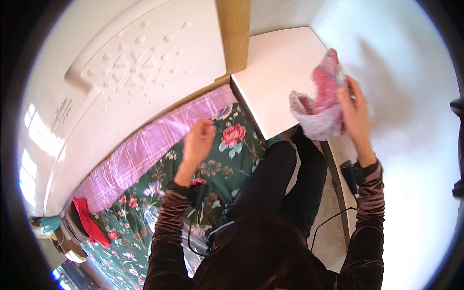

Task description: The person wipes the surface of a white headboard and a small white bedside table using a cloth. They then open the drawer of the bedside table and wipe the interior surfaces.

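Observation:
My right hand (356, 114) grips a crumpled pink and white patterned cloth (319, 108) above the near right part of a white-topped cabinet (279, 65). The cloth bunches and hangs to the left of my fingers. My left hand (198, 140) is over the bed, above the edge between a pink plaid cloth (145, 152) and a dark green floral bedcover (214, 168). Its fingers are curled and slightly blurred, so whether they hold anything small cannot be told. Each wrist bears a dark strap with a black device and a cable.
A glossy white headboard (145, 65) with raised patterns stands along the left, with a wooden post (235, 36) beside the cabinet. A white wall (409, 163) rises at the right. A red cloth (88, 223) and clear plastic (192, 239) lie on the bed.

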A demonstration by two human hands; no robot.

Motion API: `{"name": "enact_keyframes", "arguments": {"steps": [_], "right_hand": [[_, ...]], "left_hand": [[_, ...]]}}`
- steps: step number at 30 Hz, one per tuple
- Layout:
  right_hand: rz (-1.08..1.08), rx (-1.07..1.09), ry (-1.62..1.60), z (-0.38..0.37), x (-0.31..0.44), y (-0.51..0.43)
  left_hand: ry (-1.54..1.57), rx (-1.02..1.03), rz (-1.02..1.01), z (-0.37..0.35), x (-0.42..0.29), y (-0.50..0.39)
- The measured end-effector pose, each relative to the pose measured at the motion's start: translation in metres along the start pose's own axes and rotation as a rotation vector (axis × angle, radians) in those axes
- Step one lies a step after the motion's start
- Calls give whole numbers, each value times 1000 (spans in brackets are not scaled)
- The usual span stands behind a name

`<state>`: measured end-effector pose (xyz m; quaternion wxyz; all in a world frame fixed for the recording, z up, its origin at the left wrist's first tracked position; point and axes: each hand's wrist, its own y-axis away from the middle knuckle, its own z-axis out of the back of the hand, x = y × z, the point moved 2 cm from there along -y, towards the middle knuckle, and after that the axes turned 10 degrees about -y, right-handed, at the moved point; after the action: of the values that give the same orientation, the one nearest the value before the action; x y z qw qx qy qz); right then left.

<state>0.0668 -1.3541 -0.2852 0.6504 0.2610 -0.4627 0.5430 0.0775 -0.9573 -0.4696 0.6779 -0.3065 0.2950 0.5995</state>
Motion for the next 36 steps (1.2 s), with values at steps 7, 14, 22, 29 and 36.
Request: {"name": "enact_keyframes", "arguments": {"steps": [7, 14, 22, 29, 36], "right_hand": [[227, 380, 634, -145, -123, -30], [286, 221, 516, -129, -217, -115], [194, -170, 660, -26, -282, -146], [-186, -217, 793, 31, -291, -85], [-452, -394, 58, 126, -250, -34]], "left_hand": [[-315, 128, -40, -133, -87, -69], [-792, 57, -115, -181, -81, -94], [-849, -7, -95, -193, -78, -93], [-871, -24, -99, -200, -65, -96], [-858, 11, -90, -201, -64, -99]]}}
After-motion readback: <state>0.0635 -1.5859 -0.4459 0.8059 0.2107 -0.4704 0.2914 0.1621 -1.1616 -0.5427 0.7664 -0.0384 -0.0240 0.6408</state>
